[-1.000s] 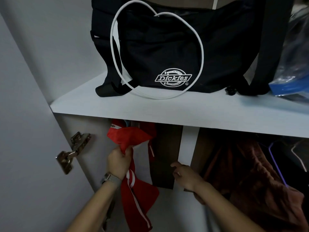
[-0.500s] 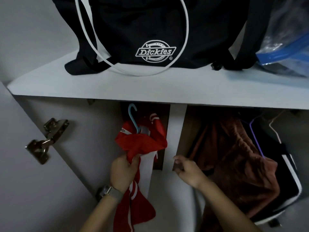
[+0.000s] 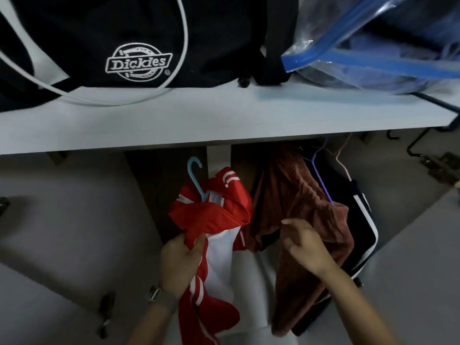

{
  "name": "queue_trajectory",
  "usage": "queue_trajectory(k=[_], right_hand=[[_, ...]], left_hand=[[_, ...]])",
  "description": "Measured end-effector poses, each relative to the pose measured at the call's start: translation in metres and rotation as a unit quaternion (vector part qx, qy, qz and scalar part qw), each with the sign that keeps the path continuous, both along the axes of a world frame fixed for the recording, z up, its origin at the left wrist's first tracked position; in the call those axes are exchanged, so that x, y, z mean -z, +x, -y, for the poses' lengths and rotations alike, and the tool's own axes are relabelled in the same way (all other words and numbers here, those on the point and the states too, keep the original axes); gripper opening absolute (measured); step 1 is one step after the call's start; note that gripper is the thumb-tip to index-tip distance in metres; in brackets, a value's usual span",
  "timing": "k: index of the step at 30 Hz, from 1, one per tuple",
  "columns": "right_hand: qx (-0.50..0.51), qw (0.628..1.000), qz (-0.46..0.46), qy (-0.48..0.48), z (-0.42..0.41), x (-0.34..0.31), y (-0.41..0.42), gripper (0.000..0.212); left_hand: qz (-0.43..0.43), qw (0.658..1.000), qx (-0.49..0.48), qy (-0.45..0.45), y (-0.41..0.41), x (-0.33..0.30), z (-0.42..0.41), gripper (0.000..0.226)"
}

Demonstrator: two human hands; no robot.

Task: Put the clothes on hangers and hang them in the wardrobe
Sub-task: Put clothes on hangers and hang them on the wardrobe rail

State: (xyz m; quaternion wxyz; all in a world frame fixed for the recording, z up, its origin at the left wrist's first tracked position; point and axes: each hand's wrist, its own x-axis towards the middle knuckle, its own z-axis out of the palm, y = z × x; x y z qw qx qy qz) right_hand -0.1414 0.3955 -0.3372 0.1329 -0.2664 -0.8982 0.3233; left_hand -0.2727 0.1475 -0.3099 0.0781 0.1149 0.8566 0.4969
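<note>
Clenched around a bunched fold of the red and white jacket [image 3: 211, 220], the left hand [image 3: 180, 263] holds the garment from below, thumb and fingers pinching the cloth tight. Above that grip the jacket sits on a light blue hanger [image 3: 196, 180], whose hook rises free just under the white shelf [image 3: 224, 120] and is not yet caught on anything visible; the rail itself is hidden behind the shelf edge. Just right of the grip, the right hand [image 3: 305, 245] is loosely open, fingers spread, holding nothing and touching or nearly touching the rust-brown garment [image 3: 298, 202] that hangs there on a purple hanger [image 3: 321, 180], with a dark garment [image 3: 361, 220] behind it. Up on the shelf sit a black Dickies bag [image 3: 124, 41] and a clear zip bag [image 3: 373, 46]. The step in hand looks like hanging the jacket; next, the hook likely needs lifting onto the rail, with neighbouring clothes pushed aside.
</note>
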Motion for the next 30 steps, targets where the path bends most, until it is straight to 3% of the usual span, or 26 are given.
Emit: queue_trajectory(k=[4, 8, 16, 24, 30], right_hand=[[0.101, 0.987, -0.111, 0.052, -0.021, -0.012, 0.028, 0.04], [0.184, 0.95, -0.223, 0.118, -0.035, -0.033, 0.041, 0.03], [0.147, 0.987, -0.053, 0.026, -0.084, -0.044, 0.023, 0.057], [0.153, 0.983, -0.025, -0.102, -0.087, -0.028, -0.023, 0.02], [0.181, 0.973, -0.036, -0.137, -0.074, -0.024, -0.049, 0.037]], left_hand=[[0.008, 1.0, -0.006, 0.021, 0.01, -0.004, -0.019, 0.021], [0.022, 0.999, 0.0, 0.024, 0.02, -0.004, -0.033, 0.017], [0.014, 0.999, -0.002, 0.038, 0.027, -0.006, -0.036, 0.024], [-0.044, 0.996, -0.072, 0.016, 0.019, -0.009, -0.014, 0.044], [-0.056, 0.992, -0.117, 0.002, 0.016, -0.004, -0.001, 0.048]])
